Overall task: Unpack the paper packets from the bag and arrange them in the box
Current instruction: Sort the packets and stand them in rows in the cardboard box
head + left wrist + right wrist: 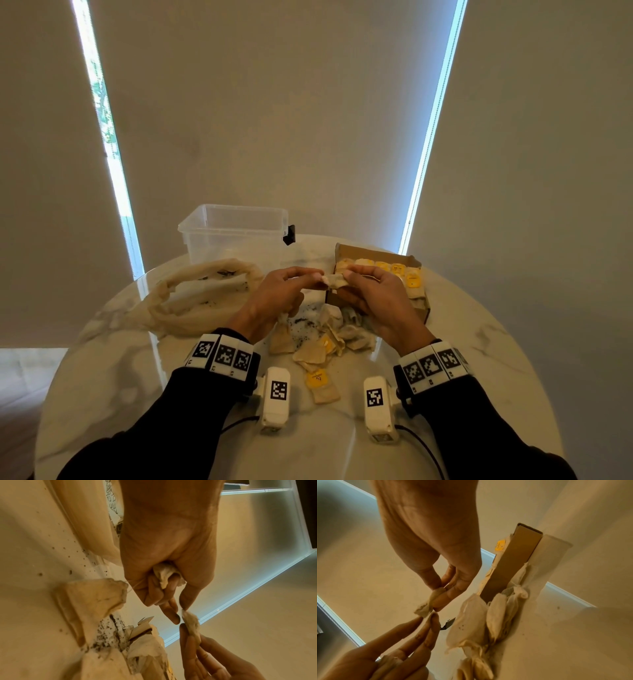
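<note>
Marble table (445,342) under us: our left hand (277,294) and right hand (371,298) pinch one paper packet (335,281) between them, the left also clutching a crumpled packet (164,574). Cardboard box (416,262) at two o'clock, bag (191,298) at ten, loose packets (318,346) near us.

Right hand (368,291) hides box (376,256) front; tag print illegible.

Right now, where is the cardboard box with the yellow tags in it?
In the head view the cardboard box sits on the table's far right side, just behind the right hand.
</note>
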A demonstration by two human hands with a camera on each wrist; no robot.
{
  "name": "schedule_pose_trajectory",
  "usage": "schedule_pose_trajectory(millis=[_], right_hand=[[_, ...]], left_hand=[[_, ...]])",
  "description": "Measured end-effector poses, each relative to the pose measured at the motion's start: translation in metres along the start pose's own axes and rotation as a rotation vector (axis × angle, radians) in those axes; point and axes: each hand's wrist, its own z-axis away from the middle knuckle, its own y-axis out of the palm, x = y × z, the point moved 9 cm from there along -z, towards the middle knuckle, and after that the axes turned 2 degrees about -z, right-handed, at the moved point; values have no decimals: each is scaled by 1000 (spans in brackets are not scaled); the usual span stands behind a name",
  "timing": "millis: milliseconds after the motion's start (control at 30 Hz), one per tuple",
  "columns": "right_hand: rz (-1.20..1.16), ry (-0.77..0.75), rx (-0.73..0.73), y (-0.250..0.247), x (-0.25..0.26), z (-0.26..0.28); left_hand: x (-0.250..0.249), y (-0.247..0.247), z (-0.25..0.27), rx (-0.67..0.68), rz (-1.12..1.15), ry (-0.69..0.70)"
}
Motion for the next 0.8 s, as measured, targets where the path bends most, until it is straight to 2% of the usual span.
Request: schedule_pose_trajectory(millis=[167,267,367,467,533,800], right_hand=[[-31,-15,-3,1,0,2],[-55,6,35,6,1,3],[-105,72,122,15,-2,7],[34,85,218,23,-5,13],[94,59,210,21,-5,13],[-5,39,191,21,1,11]], left_hand=[[4,3,0,25,-92,-34],[6,-3,-4,-15,-39,-9],[5,-7,-5,-46,-25,13],[2,-7,-4,-41,-25,53],[-2,-8,-3,-55,3,79],[-3,-15,-5,-129,55,88]])
